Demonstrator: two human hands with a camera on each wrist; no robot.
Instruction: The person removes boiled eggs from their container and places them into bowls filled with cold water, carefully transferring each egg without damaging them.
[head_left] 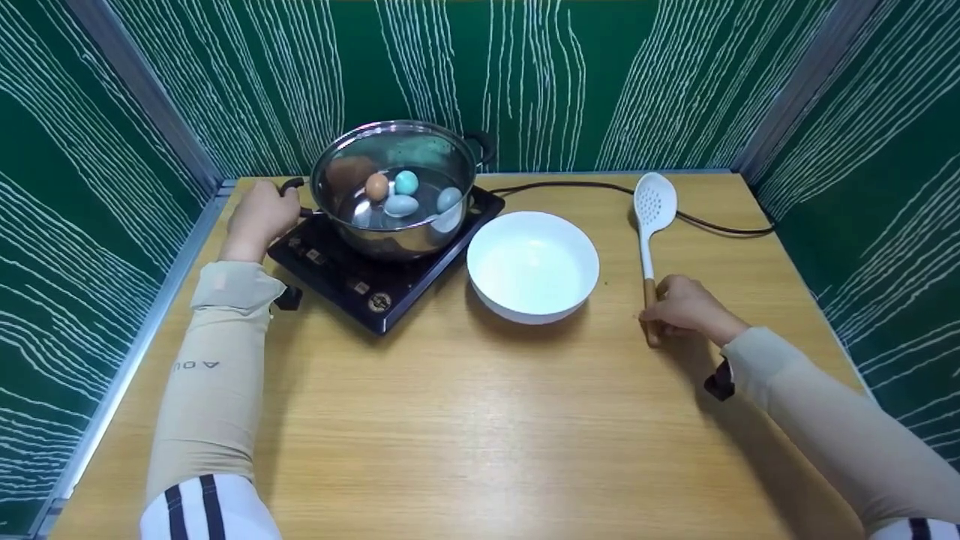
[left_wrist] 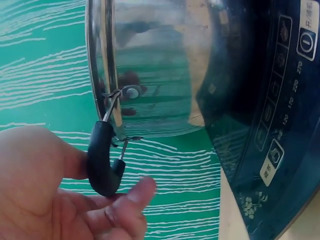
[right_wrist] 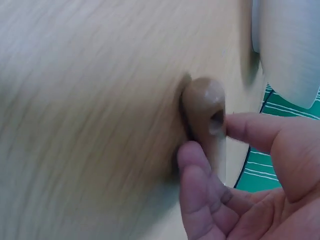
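My left hand point(head_left: 264, 213) holds the black side handle point(left_wrist: 102, 160) of a steel pot point(head_left: 397, 238) between thumb and fingers. Inside the pot lie several eggs: a brown egg point(head_left: 376, 187), a turquoise egg point(head_left: 406, 182) and pale blue ones, such as the egg point(head_left: 401, 205) near the middle. At the right, my right hand point(head_left: 690, 306) pinches the wooden handle point(right_wrist: 204, 107) of a white slotted skimmer point(head_left: 655, 204), thumb on one side and fingers on the other. The skimmer's perforated head points toward the back wall.
Under the pot is a black induction cooker point(head_left: 345, 281), set at an angle. A white bowl point(head_left: 532, 266) stands right of it on the wooden table point(head_left: 480, 435). A dark cable point(head_left: 570, 183) runs along the back, behind the skimmer. Green walls point(head_left: 525, 82) enclose the table.
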